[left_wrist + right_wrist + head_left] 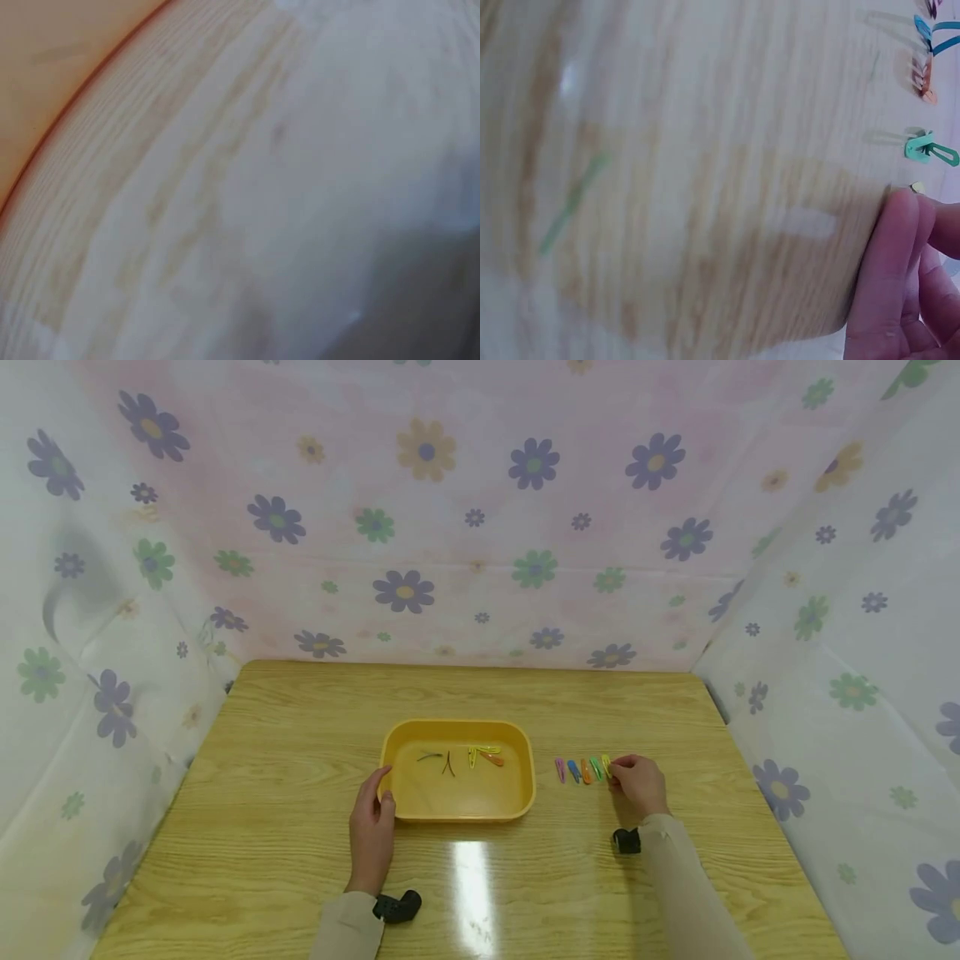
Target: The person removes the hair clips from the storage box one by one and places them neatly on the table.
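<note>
Five slim multicoloured hair clips (587, 772) line the wood-grained desk (315, 718) — a row seemingly part-done, more clips (492, 759) lying inside the yellow rectangular tray (465, 817) — the right hand (641, 785) pinching the yellow end clip (606, 765), the left hand (372, 830) spread against the rim.

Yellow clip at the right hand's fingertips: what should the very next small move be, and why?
I'd probably have the right hand simply let go and lift away. Its fingertips are on the yellow clip, which seems well placed: it stands next to the green clip, lined up with it at the end of the row.
</note>
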Available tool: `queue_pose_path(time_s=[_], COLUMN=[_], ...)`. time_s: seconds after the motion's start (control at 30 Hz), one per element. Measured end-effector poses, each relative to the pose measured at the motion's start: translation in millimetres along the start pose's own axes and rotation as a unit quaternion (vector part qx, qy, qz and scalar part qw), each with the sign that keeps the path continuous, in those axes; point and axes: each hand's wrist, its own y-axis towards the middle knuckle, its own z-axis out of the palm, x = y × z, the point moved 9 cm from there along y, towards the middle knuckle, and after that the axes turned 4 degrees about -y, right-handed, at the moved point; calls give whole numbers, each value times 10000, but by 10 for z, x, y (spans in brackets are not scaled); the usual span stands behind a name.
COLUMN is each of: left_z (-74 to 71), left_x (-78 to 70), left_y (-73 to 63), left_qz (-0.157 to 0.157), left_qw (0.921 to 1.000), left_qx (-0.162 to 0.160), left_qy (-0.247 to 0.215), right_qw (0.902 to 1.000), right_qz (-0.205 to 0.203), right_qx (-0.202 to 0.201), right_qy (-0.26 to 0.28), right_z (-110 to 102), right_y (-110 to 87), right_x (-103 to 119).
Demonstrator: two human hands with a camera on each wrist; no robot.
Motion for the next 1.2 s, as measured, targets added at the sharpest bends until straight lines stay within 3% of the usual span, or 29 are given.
queue_pose_path(time_s=[0.2,0.43,0.73,0.97,1.2], left_z=[-9,23,10,24,31], left_x=[-37,302,280,268,256], left_y=[-6,33,31,36,37], left_qz=[-53,-29,19,9,-9], left_qw=[10000,10000,10000,10000,10000], left_qx=[-9,-16,-75,-48,-39], left_qy=[20,-24,52,38,55], right_qw=[9999,9999,9983,9976,9982], right_qz=[-12,-38,-305,-387,-213], right_qx=[-9,-3,-94,-96,-4], right_qy=[153,106,-477,-561,-561], right_z=[3,15,2,4,1], right_y=[18,4,-6,-8,13], right_x=[-20,15,71,70,33])
